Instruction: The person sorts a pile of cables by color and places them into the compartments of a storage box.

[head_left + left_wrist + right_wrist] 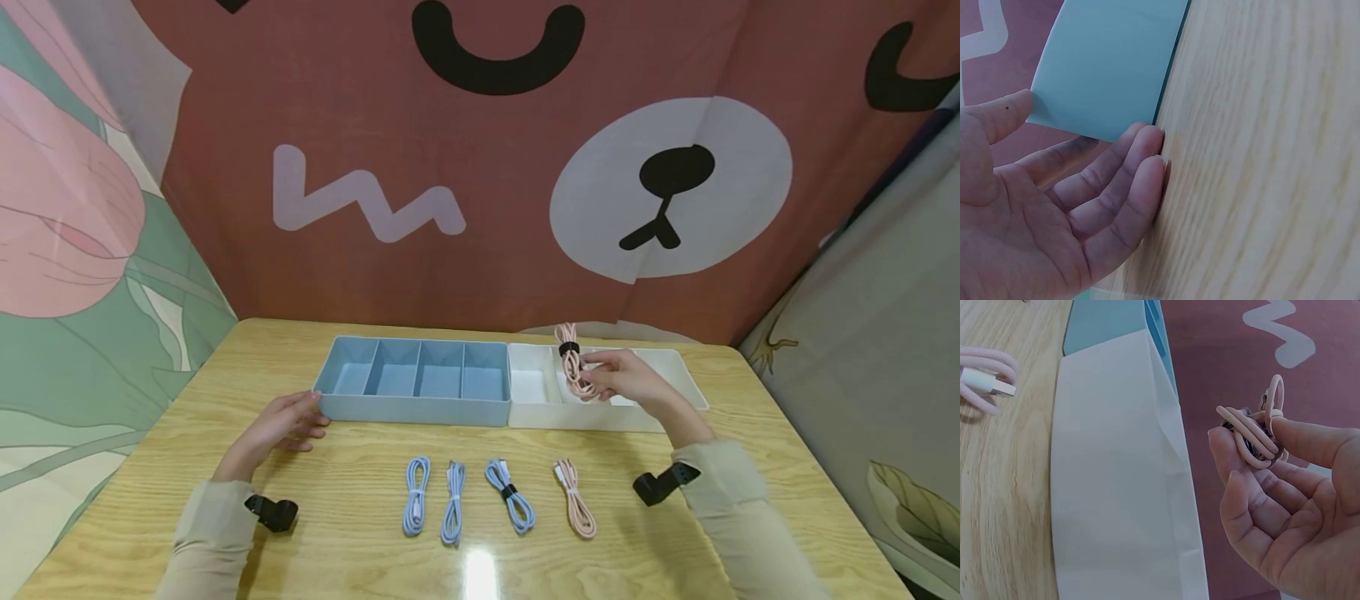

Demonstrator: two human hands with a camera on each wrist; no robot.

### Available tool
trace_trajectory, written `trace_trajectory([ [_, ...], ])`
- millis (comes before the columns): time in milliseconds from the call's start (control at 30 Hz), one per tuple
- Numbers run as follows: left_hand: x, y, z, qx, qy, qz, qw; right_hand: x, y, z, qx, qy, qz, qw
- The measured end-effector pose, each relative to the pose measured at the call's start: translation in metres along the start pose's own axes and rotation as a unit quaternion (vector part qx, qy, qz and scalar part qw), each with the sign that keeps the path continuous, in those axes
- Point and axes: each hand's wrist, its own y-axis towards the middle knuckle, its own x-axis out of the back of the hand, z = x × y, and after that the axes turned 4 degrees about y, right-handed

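Observation:
My right hand (626,377) pinches a coiled pink cable (572,367) with a black tie around it, above the white divided box (585,417). In the right wrist view, the thumb and fingers close on that pink bundle (1257,439), clear of the box's side. At the left end of the blue divided box (420,408) is my left hand (281,425). Its thumb and fingertips touch the box's corner, the fingers loosely bent, as the left wrist view shows. On the table in front lie blue coiled cables (416,496) and one pink coiled cable (576,498).
Both boxes stand end to end near the back of the wooden table (360,558). One blue cable (511,496) has a black tie. Behind the table hangs a brown cloth (495,275) with a cartoon print; patterned cloths flank both sides.

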Motion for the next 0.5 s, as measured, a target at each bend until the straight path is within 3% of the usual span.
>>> trace_trajectory([
  [500, 0.0, -0.001, -0.002, 0.0, -0.005, 0.0, 1.0, -0.017, 0.019, -0.001, 0.001, -0.004, 0.01, 1.0],
])
